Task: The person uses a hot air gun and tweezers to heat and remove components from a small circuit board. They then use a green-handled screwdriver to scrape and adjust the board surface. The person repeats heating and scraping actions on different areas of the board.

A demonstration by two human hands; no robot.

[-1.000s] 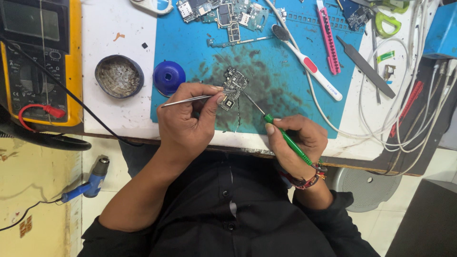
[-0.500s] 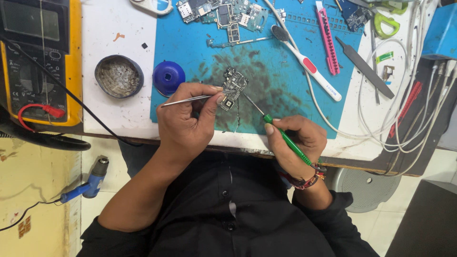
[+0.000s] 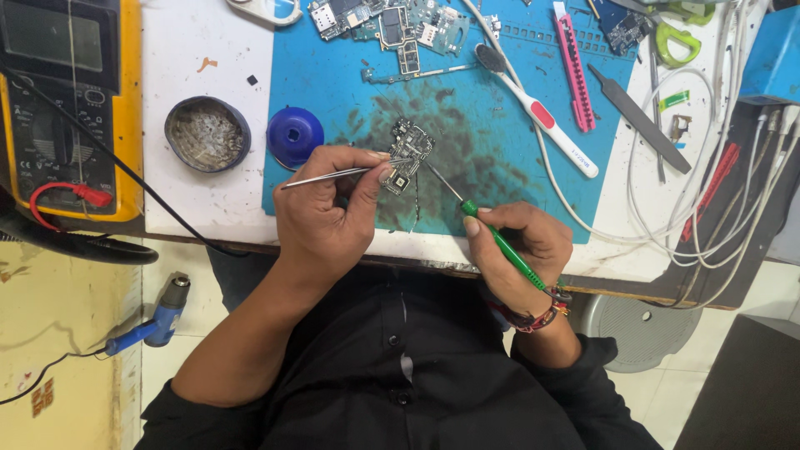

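An electronics repair workshop: a blue work mat (image 3: 500,158) strewn with circuit boards (image 3: 392,21), beside a yellow multimeter (image 3: 71,108).

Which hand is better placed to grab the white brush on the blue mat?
Probably the right hand: it lies nearer the white brush, though it holds a green-handled tool. The left hand grips tweezers at the circuit board.

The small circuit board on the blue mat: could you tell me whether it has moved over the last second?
No. The circuit board sits at the same spot beside the blue cap, held by the left hand.
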